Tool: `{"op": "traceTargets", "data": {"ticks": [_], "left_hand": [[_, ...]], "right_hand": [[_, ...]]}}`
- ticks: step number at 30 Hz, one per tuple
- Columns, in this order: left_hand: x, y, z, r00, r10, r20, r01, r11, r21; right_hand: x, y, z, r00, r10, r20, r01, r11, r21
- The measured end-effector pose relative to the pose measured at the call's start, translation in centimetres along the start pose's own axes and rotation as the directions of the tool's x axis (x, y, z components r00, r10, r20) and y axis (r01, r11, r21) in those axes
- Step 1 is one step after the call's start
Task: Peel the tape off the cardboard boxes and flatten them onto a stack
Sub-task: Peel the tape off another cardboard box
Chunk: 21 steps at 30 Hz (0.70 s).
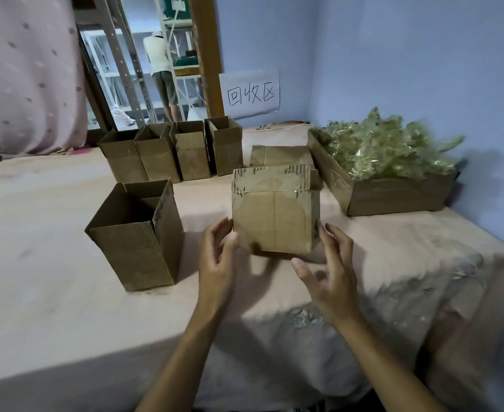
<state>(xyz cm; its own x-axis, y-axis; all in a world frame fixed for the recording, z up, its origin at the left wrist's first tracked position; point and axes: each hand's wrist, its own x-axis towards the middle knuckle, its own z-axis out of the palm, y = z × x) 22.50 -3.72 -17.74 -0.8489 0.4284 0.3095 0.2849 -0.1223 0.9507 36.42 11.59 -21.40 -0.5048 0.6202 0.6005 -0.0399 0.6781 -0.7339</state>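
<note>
A taped box [275,217] stands near the middle of the table [51,263], straight ahead of the person, with shiny tape [270,180] across its top flap and torn cardboard showing along the tape's edges. The left hand [218,257] is at the box's lower left corner, fingers loosely bent and spread, the thumb against the front edge. The right hand [329,272] is at the lower right corner, also spread wide, its fingertips just beside the box's side and its thumb hanging free below the box. Neither hand is closed around the box, and the blur hides whether the right fingertips touch it. Just behind the box lies a low stack of flattened cardboard [280,156]. To the left, well apart, stands 1 open box [134,236], upright. Along the back edge is a row of 4 open boxes [170,151], side by side. On the right, a shallow cardboard tray [393,199] holds a heap of crumpled clear tape [387,147]. A paper sign [249,95] is stuck on the blue wall behind.
</note>
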Motion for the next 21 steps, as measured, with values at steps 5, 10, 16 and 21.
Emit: {"op": "traceTargets", "data": {"ticks": [5, 10, 16, 21], "left_hand": [[-2.7, 0.7, -0.7, 0.983, 0.157, 0.096, -0.169, 0.978, 0.126], [-3.8, 1.3, -1.6, 0.944, 0.261, 0.201, -0.310, 0.910, 0.275], [-3.2, 3.5, -3.0, 0.816, 0.414, 0.403, -0.566, 0.713, 0.414], [-1.3, 4.2, -3.8, 0.711, 0.448, 0.542, -0.701, 0.505, 0.503]], "right_hand": [[0.5, -0.5, -0.9, 0.990, 0.144, 0.007, -0.141, 0.961, 0.237], [1.0, -0.9, -1.6, 0.969, 0.243, 0.046, -0.245, 0.919, 0.310], [1.9, -1.8, -2.6, 0.947, 0.291, 0.134, -0.320, 0.851, 0.417], [2.9, -2.7, -3.9, 0.949, 0.276, 0.150, -0.314, 0.867, 0.387]]}}
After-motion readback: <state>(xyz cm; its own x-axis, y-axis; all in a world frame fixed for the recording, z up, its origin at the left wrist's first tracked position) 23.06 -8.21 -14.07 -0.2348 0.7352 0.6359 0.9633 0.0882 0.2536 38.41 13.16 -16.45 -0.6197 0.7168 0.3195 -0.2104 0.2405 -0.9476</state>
